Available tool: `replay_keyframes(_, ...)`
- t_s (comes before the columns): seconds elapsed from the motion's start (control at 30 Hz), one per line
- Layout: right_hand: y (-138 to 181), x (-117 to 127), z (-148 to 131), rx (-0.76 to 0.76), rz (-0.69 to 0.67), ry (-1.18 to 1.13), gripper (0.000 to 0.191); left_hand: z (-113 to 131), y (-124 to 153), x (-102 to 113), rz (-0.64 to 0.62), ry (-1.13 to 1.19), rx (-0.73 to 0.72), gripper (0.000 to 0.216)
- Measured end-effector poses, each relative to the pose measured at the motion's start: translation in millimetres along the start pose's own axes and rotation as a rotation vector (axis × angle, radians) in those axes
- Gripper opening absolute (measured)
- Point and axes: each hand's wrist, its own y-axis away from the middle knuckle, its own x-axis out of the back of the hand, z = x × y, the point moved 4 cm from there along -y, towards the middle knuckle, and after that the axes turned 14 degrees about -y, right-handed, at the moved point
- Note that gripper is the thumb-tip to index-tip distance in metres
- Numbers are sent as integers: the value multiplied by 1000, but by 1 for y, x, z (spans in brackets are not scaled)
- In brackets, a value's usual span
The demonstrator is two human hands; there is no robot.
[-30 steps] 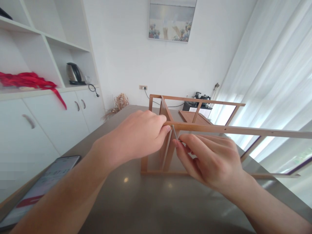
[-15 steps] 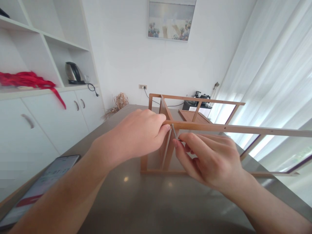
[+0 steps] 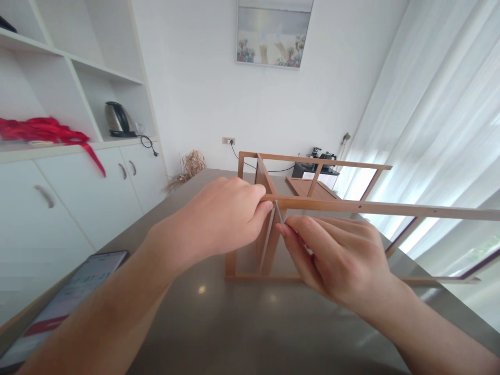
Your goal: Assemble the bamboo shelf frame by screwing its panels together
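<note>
A wooden frame (image 3: 328, 203) with several rails and crosspieces lies on its side on the grey table. My left hand (image 3: 222, 216) is closed around the left end of its near upper rail, thumb in front and fingers over the top. In my right hand (image 3: 332, 250), thumb and forefinger pinch a thin metal hex key (image 3: 278, 212). The key's tip meets the rail just right of my left thumb, where a screw hole seems to be. More holes show along the rail to the right. My right fingers hide the key's other end.
A phone (image 3: 84, 286) lies on the table (image 3: 219, 328) at the left, partly behind my left forearm. Beyond the frame is a flat wooden panel (image 3: 292, 186). White cabinets (image 3: 78, 192) stand left, a curtain (image 3: 437, 104) hangs right, and kettles (image 3: 327, 158) sit at the back.
My right fingers have shifted slightly on the hex key, closing more tightly about its bend. My left hand and the frame stay in place.
</note>
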Motion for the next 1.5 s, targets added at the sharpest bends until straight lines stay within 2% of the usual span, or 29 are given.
replay_keyframes(1.5, 0, -1, 1, -4, 14, 8, 36, -1, -3, -3, -28, 53, 35, 37)
